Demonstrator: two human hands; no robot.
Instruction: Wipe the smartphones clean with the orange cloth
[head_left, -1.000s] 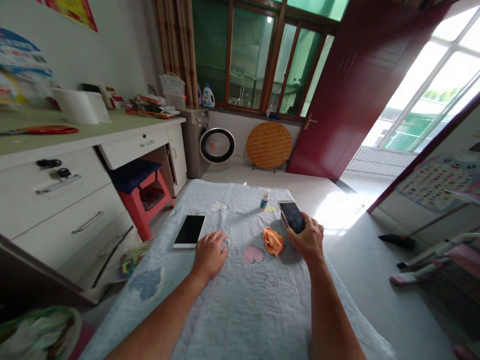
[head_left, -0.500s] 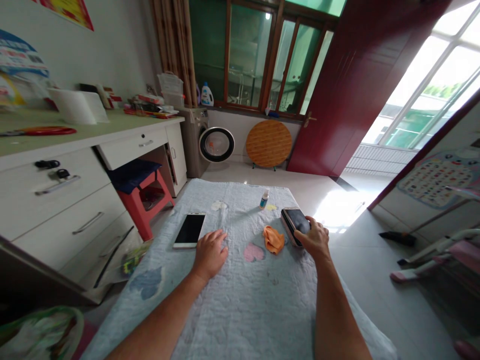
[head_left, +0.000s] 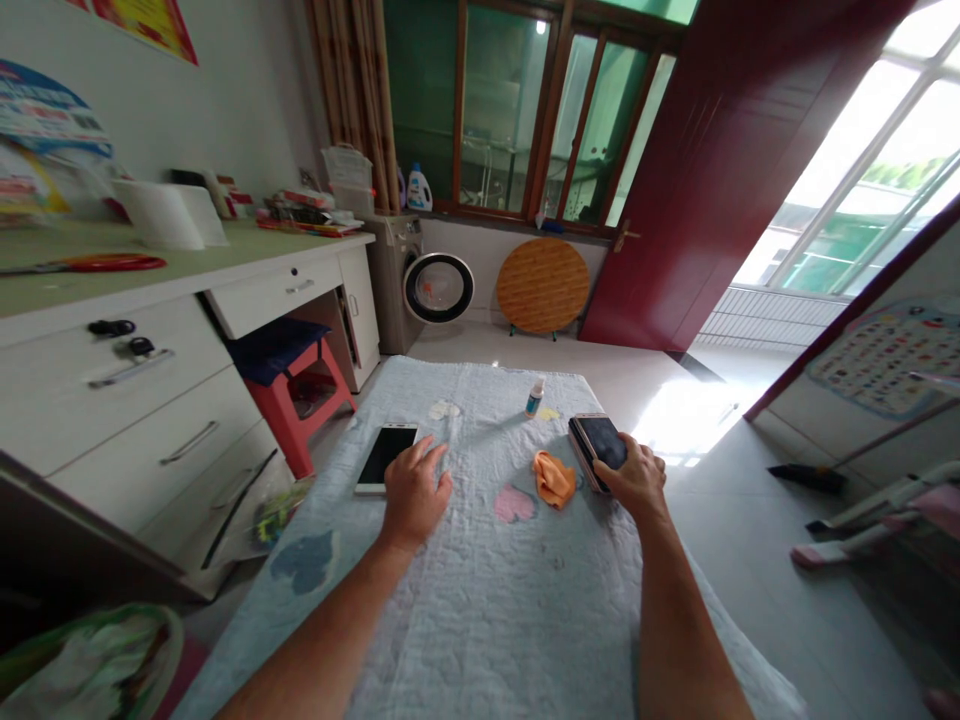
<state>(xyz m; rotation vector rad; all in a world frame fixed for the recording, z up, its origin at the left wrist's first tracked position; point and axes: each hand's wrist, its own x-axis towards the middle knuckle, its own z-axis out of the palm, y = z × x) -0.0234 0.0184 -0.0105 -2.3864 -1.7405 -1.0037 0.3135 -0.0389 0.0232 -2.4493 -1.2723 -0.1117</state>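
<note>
A white smartphone (head_left: 382,457) with a dark screen lies on the pale blue quilted cover at the left. My left hand (head_left: 417,490) is open, fingers spread, and overlaps the phone's lower right edge; whether it touches the phone I cannot tell. On the right, thumb and fingers of my right hand (head_left: 636,473) grip a dark-screened smartphone (head_left: 602,440) on top of a small stack by its near end. What lies beneath it is mostly hidden. Beside the stack sits a crumpled orange cloth (head_left: 553,479). A small spray bottle (head_left: 535,398) stands upright farther back.
The quilted cover (head_left: 517,610) spreads over the surface before me. At the left stand a white desk (head_left: 262,290) and a red stool (head_left: 306,410); a green-rimmed bin (head_left: 169,625) is at lower left. A washing machine (head_left: 394,270) with its door open stands behind.
My left hand has shifted slightly left and risen, now covering the white phone's lower right edge. My right hand keeps its grip on the stacked phone. The view has turned slightly left.
</note>
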